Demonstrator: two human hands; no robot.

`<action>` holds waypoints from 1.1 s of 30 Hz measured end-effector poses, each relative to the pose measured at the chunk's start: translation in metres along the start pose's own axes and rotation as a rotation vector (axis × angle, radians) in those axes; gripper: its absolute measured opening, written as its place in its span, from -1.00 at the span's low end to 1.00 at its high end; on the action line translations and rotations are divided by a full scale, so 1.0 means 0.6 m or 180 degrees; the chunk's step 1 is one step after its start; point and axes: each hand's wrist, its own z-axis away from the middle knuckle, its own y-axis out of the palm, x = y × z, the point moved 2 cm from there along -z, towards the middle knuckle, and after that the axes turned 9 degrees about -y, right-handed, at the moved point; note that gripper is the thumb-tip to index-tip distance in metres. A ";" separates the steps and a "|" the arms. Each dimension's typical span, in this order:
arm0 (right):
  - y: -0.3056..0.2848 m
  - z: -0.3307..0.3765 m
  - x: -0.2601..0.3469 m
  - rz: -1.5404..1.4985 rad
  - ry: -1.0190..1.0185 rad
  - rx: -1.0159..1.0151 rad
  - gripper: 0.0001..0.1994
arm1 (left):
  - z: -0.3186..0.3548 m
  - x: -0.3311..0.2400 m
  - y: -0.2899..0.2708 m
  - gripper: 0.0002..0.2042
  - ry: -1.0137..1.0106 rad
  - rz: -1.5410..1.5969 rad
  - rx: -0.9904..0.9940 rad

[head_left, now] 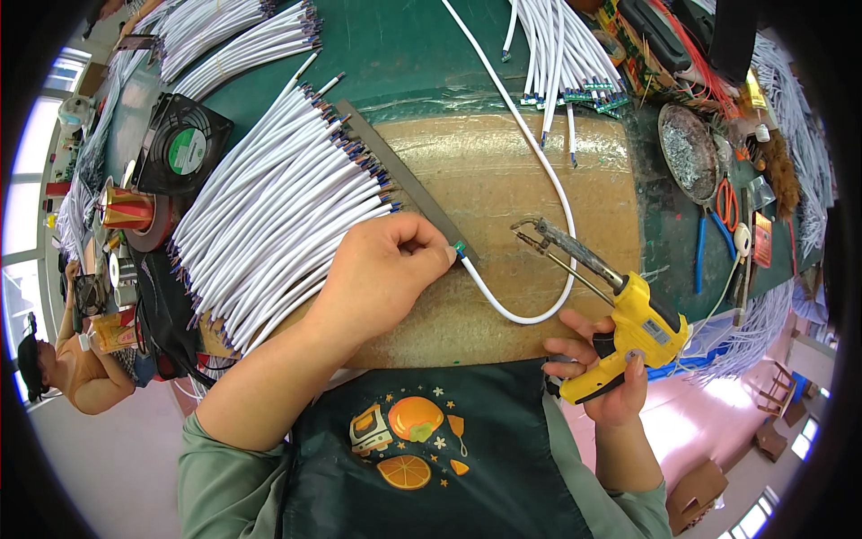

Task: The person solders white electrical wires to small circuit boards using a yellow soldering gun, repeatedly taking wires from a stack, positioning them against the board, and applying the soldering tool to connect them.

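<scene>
**Around the tabletop**

A black cooling fan [184, 144] with a green centre label lies at the far left of the green tabletop [395, 54]. Near it stands a red and gold foil cone [126, 211]. On the right, a round metal dish [687, 151] holds grey scraps, with orange-handled scissors [727, 202] and blue-handled pliers [709, 242] just beside it. At the far left edge sits another person [72, 368].

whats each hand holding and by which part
Right hand grips the yellow soldering gun by its handle. Left hand pinches the white cable at its end.
</scene>
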 end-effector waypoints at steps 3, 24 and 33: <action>-0.003 0.001 0.009 -0.0111 0.0198 0.0150 -0.40 | 0.000 -0.002 -0.001 -0.91 -0.0013 -0.0022 -0.0012; 0.206 -0.287 0.008 -0.0511 -0.0111 0.0663 -0.57 | 0.039 -0.125 -0.133 -0.71 0.0996 0.1706 0.0392; 0.051 -0.193 0.193 -0.0323 -0.1327 0.0114 -0.47 | -0.014 -0.087 -0.103 -0.73 0.1430 0.3185 -0.0624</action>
